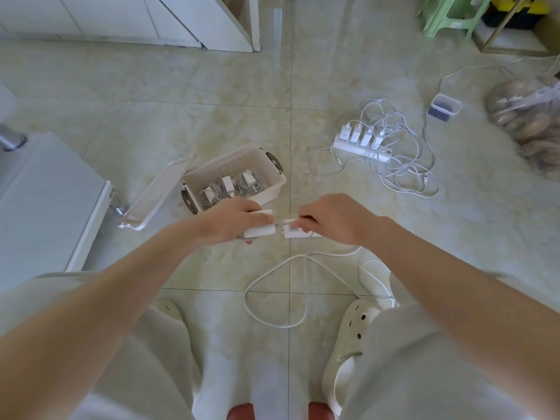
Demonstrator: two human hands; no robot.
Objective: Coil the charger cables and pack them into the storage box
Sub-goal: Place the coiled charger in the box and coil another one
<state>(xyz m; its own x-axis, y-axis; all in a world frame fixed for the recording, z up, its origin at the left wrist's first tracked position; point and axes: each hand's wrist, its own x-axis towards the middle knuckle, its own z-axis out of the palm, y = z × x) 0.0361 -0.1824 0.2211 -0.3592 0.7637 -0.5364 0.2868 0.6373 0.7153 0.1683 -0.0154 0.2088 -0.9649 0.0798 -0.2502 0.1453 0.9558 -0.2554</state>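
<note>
My left hand (230,219) grips a white charger brick (259,231). My right hand (333,219) holds the end of a white power strip (295,233), and the charger's metal prongs show in the small gap between the two. A loose white cable (266,274) loops on the floor below my hands. Just beyond my left hand, the open white storage box (274,189) holds three coiled chargers (230,186). Its lid (154,195) leans against its left side.
A second power strip (360,145) with several plugged chargers and tangled white cables (400,168) lies at the right. Farther right are a small lidded container (445,107) and a bag of potatoes (527,116). A white cabinet (45,195) stands left, a green stool (451,16) far right.
</note>
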